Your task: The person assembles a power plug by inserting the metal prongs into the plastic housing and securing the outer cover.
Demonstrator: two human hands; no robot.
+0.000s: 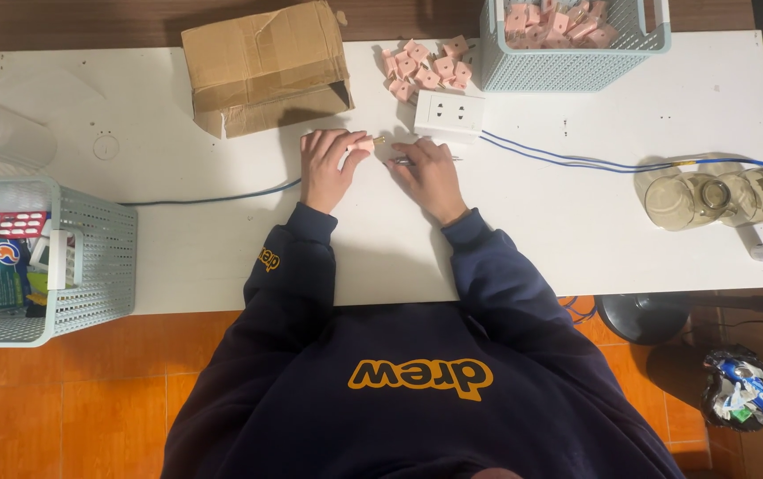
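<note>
The left hand [332,162] was curled around a small pink part [362,142], pinching it so that a short brassy tip stuck out towards the other hand. The right hand [428,171] was closed on a thin metal tool [403,160], perhaps a small screwdriver, though the view was too distant to be sure; its point lay close to the pink part, and whether the two touched could not be told. Both hands rested on the white table [576,231] just in front of a white double socket block [449,113], whose blue cable [576,162] ran off to the right.

As for progress, a loose heap of similar pink parts [425,68] lay behind the socket block, and many more filled the pale blue basket [567,66] at the table's far edge. Which of these were finished and which untouched could not be made out, so the work looked to be somewhere mid-batch, with one piece in hand and a good number apparently left. A cardboard box [266,66] sat open to the left of the heap
</note>
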